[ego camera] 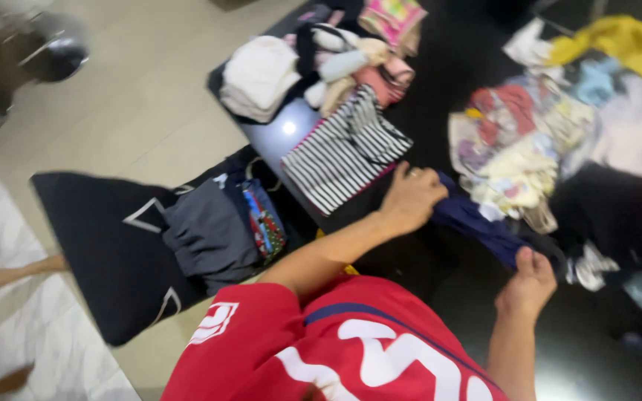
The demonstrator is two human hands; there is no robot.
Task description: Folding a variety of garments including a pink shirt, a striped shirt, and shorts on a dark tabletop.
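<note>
while left hand (410, 199) and right hand (527, 284) clamp fingers on dark blue garment (477, 226) | long axis upper-left to lower-right

Home floor — laundry piles (536, 141)

A single head-worn camera looked steeply down from above the person's own shoulders, so the red printed shirt (336, 349) filled the bottom edge close to the lens. It faced forward and slightly right across a dark worktop (455, 59), with heaped mixed-colour clothes (559, 126) towards the top right. Pale tiled floor (135, 104) lay at the left. The frame was tilted and softly blurred.
</note>
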